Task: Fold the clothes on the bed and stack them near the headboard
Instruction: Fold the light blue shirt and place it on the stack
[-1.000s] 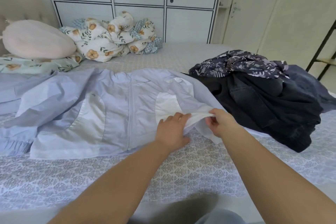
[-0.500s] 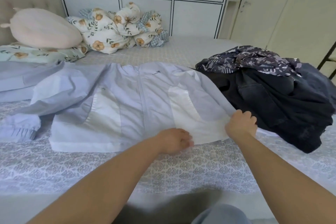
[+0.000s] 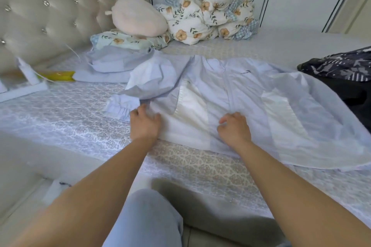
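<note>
Jacket [image 3: 236, 94] spread flat mid-bed, hem nearest. Left hand [image 3: 145, 124] resting on hem corner beside bunched cuff [image 3: 120, 106], fingers loosely curled, grip unclear. Right hand [image 3: 233, 128] on hem near zip, fingers bent, apparently pinching nothing. Risk: crumpled sleeve folded in, lopsided fold. Dark pile [image 3: 341, 78] at right.

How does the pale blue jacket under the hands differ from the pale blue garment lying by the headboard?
The jacket lies spread open across the bed; the folded garment is a compact bundle. The jacket shows white pocket linings, the garment none. Both hands rest on the jacket; nothing touches the garment. Both are pale blue.
</note>
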